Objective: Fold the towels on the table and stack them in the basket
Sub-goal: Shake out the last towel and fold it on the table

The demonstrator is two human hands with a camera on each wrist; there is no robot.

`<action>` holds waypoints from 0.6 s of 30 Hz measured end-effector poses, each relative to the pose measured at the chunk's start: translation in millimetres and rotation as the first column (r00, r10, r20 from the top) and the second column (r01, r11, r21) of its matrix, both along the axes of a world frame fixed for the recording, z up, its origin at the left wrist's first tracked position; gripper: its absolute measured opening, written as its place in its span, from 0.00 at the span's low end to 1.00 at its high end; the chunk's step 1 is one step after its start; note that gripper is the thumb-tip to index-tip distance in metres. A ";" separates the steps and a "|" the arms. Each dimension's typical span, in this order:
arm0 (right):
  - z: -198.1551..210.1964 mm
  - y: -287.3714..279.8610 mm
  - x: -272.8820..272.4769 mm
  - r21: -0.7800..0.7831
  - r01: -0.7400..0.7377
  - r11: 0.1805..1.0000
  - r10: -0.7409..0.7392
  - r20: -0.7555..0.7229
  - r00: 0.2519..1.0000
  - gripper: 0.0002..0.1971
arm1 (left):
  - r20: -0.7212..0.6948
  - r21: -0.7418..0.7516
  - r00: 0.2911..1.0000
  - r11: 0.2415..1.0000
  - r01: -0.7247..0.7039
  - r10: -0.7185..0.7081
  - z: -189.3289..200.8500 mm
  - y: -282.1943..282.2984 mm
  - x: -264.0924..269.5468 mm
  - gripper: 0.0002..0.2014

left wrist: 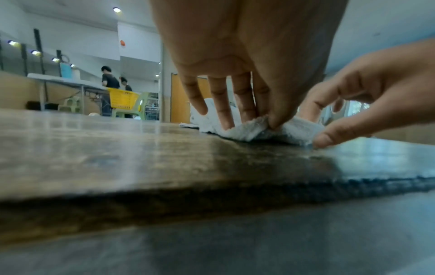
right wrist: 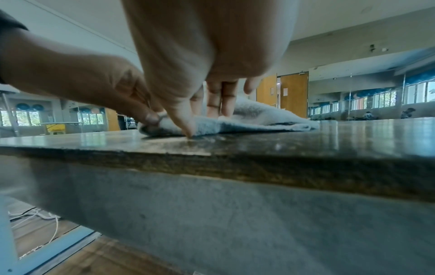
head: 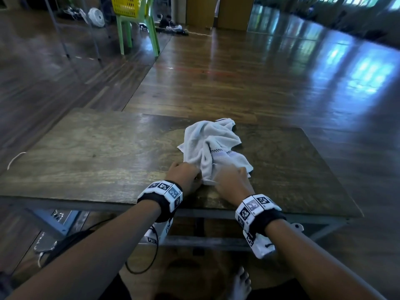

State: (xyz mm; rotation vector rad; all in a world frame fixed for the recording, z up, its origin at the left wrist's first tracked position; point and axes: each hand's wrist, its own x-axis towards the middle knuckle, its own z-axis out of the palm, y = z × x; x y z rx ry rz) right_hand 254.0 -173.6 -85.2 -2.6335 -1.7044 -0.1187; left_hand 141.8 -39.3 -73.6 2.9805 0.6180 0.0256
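Note:
One crumpled white towel [head: 213, 146] with a thin checked stripe lies on the wooden table [head: 97, 148], right of centre. Both hands are at its near edge, close together. My left hand [head: 195, 178] pinches the towel's edge [left wrist: 247, 130] between thumb and forefinger, with the other fingers [left wrist: 223, 111] resting on the cloth. My right hand [head: 218, 180] has its thumb [right wrist: 186, 126] down at the table against the towel [right wrist: 254, 119], and its fingers [right wrist: 221, 106] lie on top, so the edge sits between them. The yellow basket [head: 127, 6] stands far off on a green chair.
The green plastic chair [head: 138, 35] with the basket is across the wooden floor, beyond the table's far left. A white fan [head: 96, 17] and cables lie on the floor near it. A white cord [head: 15, 159] hangs at the table's left edge. People stand at a distant table [left wrist: 110, 83].

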 end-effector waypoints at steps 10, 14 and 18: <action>52.7 -24.7 1.9 0.144 0.061 0.988 -0.040 -0.143 0.989 0.08 | 0.285 -0.115 0.955 0.986 0.121 -0.084 51.4 -9.7 -17.7 0.09; 97.0 -39.2 10.1 0.249 0.095 0.964 -0.052 -0.176 0.983 0.04 | 0.399 -0.074 0.910 0.985 0.155 -0.113 100.2 -19.7 -17.1 0.10; 163.8 -48.9 14.1 0.373 0.123 0.920 -0.057 -0.183 0.981 0.04 | 0.468 0.002 0.873 0.988 0.157 -0.139 155.0 -24.9 -14.6 0.11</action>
